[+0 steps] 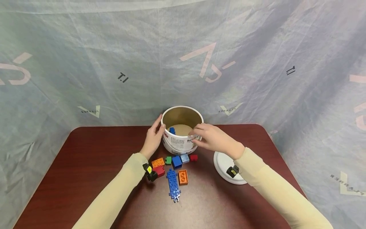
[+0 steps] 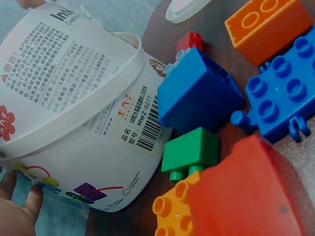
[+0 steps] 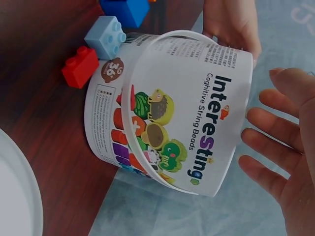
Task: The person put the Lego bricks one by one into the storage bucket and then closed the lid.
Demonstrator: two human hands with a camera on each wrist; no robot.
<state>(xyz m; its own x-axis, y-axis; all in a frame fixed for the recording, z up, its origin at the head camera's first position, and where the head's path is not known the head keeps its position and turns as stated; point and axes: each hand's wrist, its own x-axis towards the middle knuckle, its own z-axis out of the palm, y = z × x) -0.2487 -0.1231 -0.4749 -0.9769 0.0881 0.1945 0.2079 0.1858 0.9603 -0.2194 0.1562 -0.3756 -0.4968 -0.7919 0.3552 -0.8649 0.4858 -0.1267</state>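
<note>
White bucket (image 1: pixel 178 142) upright near far edge of surface (image 1: pixel 100 159), one blue brick (image 1: pixel 172 130) inside. Left hand (image 1: pixel 152 140) half-open, steadying its side, no firm grip; right hand (image 1: pixel 213 136) loosely open at rim, empty. Risk: lopsided push tips bucket; right sleeve (image 1: pixel 268 181) snags lid (image 1: pixel 220 163).

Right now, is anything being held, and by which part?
The left hand holds the white round bucket by its left side, near the top; the right hand holds nothing.
</note>
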